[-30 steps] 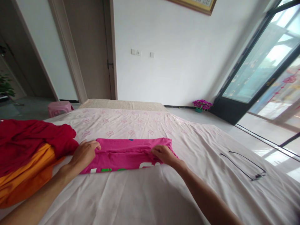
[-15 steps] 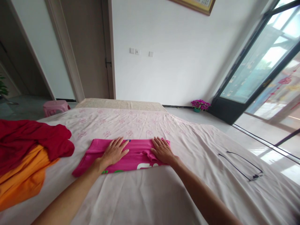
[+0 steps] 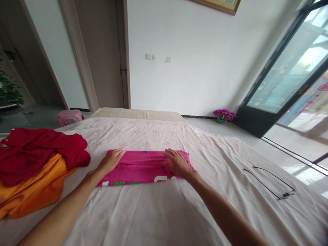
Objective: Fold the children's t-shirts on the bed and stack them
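A pink garment (image 3: 143, 171), folded into a flat oblong with white and green print along its near edge, lies on the bedsheet (image 3: 159, 212). My left hand (image 3: 112, 161) is at the garment's left end, fingers stretched out and close together. On the right end rests my right hand (image 3: 178, 163), palm down with fingers stretched and slightly spread. Neither hand grips the cloth. My left hand and forearm hide part of the garment's left edge.
A heap of clothes lies at the left, a dark red garment (image 3: 46, 150) over an orange one (image 3: 38, 198). Eyeglasses (image 3: 284, 195) with dark frames rest on the sheet at the right. Beyond the bed's left edge stands a pink stool (image 3: 69, 118).
My left hand has slid left from the middle of the pink garment to its left end. The garment's left end looks shorter and smoother. My right hand stays on the right end.
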Demonstrator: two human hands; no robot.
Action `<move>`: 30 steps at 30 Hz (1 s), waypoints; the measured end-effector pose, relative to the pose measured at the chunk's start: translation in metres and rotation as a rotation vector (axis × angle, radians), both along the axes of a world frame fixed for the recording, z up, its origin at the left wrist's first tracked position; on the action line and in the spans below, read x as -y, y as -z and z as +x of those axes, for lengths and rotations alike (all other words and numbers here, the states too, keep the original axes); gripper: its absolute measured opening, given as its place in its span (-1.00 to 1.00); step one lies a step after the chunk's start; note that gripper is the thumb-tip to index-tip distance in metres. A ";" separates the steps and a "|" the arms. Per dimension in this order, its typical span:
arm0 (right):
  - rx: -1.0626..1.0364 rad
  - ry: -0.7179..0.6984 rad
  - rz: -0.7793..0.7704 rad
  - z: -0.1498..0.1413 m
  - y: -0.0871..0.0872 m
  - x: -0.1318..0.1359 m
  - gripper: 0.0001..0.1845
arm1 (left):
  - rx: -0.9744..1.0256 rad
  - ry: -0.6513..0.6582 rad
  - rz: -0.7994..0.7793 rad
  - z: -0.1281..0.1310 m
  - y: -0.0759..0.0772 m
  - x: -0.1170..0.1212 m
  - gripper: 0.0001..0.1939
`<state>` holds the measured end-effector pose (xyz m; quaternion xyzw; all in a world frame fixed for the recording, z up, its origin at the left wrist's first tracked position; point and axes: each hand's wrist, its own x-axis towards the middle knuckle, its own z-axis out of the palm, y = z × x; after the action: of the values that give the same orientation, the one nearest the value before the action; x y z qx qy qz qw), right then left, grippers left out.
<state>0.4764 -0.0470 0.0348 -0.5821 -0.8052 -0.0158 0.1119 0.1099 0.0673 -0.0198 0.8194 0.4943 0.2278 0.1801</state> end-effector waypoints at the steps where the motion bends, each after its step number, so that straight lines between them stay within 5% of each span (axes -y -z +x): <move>1: -0.035 -0.065 0.022 -0.011 -0.002 0.003 -0.55 | 0.002 -0.005 0.013 0.001 -0.002 0.003 -0.41; 7: -0.047 -0.129 0.003 -0.038 -0.002 0.001 -0.82 | -0.070 -0.058 0.036 0.010 -0.012 0.011 -0.51; 12: -0.122 -0.210 -0.061 -0.022 0.001 0.004 -0.75 | -0.133 -0.095 0.066 0.022 -0.012 0.017 -0.49; 15: -0.169 -0.176 -0.106 -0.018 -0.004 0.007 -0.76 | -0.290 -0.245 0.101 0.035 -0.003 0.027 -0.35; 20: -0.249 -0.130 -0.015 -0.022 -0.011 0.000 -0.58 | -0.403 -0.324 0.083 0.044 0.007 0.039 -0.23; 30: 0.137 -0.060 0.019 0.008 0.044 0.001 -0.43 | -0.437 -0.322 0.143 0.021 0.006 0.047 -0.27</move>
<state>0.4849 -0.0477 -0.0096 -0.5540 -0.8280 -0.0596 0.0624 0.1313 0.0207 -0.0262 0.7706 0.6279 0.1060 -0.0275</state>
